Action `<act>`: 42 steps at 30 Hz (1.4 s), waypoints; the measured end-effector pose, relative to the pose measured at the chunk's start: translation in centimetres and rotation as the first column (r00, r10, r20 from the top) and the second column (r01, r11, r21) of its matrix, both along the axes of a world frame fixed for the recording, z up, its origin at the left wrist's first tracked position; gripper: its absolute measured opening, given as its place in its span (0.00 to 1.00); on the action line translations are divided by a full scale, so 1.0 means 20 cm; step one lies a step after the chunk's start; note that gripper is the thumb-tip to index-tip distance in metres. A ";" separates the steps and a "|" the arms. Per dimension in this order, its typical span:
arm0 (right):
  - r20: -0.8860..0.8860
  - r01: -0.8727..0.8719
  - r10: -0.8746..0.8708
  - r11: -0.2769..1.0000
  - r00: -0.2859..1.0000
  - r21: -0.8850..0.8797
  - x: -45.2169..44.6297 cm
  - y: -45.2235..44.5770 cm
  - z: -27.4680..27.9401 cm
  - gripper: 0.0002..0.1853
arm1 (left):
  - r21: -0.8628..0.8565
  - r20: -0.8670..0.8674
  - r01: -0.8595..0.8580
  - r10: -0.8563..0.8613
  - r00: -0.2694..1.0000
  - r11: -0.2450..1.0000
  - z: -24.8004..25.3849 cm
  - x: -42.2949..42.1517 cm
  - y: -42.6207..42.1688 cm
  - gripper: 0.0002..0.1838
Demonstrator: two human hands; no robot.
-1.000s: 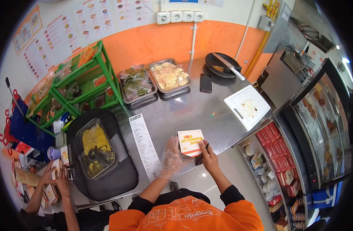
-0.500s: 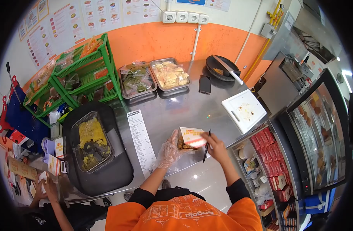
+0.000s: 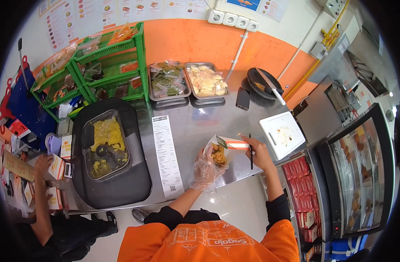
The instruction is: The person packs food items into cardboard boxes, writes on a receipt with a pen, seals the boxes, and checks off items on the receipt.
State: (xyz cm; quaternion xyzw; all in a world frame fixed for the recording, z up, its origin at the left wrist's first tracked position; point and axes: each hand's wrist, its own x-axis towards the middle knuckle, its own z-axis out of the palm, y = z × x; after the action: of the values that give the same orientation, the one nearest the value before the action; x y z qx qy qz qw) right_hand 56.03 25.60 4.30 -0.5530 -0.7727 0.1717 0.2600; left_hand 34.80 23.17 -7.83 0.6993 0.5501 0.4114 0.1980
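Observation:
A small cardboard box (image 3: 218,154) with golden-brown food inside is near the front edge of the steel table. My left hand (image 3: 205,171), in a clear plastic glove, is wrapped round its left side. The lid (image 3: 233,143) stands raised towards the right. My bare right hand (image 3: 258,152) grips the lid's edge and also holds a thin black pen (image 3: 251,153), which points down. A long printed receipt (image 3: 166,155) lies on the table left of the box.
A black tray (image 3: 139,183) bears a container of yellow food (image 3: 108,135). Behind are green racks (image 3: 145,76), two metal trays, a phone (image 3: 242,98), a black pan with a knife, and a white cutting board (image 3: 275,144). A co-worker's hands handle boxes at the left.
The box was closed a second ago and now stands open, its food showing. My right hand has moved right and up with the lid. The camera view has shifted.

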 end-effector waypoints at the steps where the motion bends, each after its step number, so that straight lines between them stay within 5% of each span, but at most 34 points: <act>1: 0.009 -0.028 0.028 1.000 1.000 -0.003 0.01 0.01 0.02 0.34 | 0.010 -0.006 -0.010 0.010 1.000 1.000 0.01 0.00 0.00 0.58; 6: 0.089 -0.055 0.058 0.998 0.994 -0.035 0.00 -0.02 0.02 0.32 | 0.080 0.093 0.000 -0.008 0.996 0.997 -0.04 -0.01 0.04 0.59; 14: 0.107 0.074 -0.115 0.943 0.988 0.323 -0.24 -0.23 -0.50 0.33 | 0.131 0.239 -0.112 0.078 0.968 0.985 -0.18 0.03 0.08 0.61; 17: 0.206 0.051 -0.134 0.930 0.969 0.365 -0.31 -0.25 -0.51 0.34 | 0.084 0.519 -0.068 0.015 0.854 0.994 -0.32 0.06 0.13 0.52; 23: 0.292 -0.016 -0.149 0.869 0.945 0.494 -0.34 -0.21 -0.59 0.32 | 0.028 0.618 0.111 -0.105 0.779 0.993 -0.44 0.05 0.14 0.23; 28: 0.450 -0.102 -0.223 0.800 0.865 0.591 -0.43 -0.18 -0.54 0.30 | -0.052 0.593 0.168 -0.105 0.798 0.984 -0.22 -0.03 0.10 0.16; 35: 0.382 -0.081 -0.189 0.803 0.905 0.590 -0.40 -0.15 -0.51 0.21 | -0.072 0.704 0.203 -0.095 0.704 0.977 -0.22 -0.02 0.09 0.10; 38: 0.327 -0.055 -0.196 0.780 0.924 0.623 -0.41 -0.14 -0.53 0.21 | 0.093 0.538 0.090 -0.126 0.833 0.992 -0.36 0.01 0.13 0.07; 42: 0.291 -0.012 -0.222 0.776 0.931 0.630 -0.42 -0.15 -0.54 0.23 | 0.098 0.471 0.067 -0.106 0.876 0.993 -0.33 -0.02 0.12 0.05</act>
State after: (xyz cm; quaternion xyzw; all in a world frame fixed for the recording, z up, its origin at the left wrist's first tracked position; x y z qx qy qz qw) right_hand 47.53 22.65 -6.42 -0.5006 -0.7865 -0.2085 0.2956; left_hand 34.45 25.54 -14.36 0.6083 0.4364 0.5821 0.3173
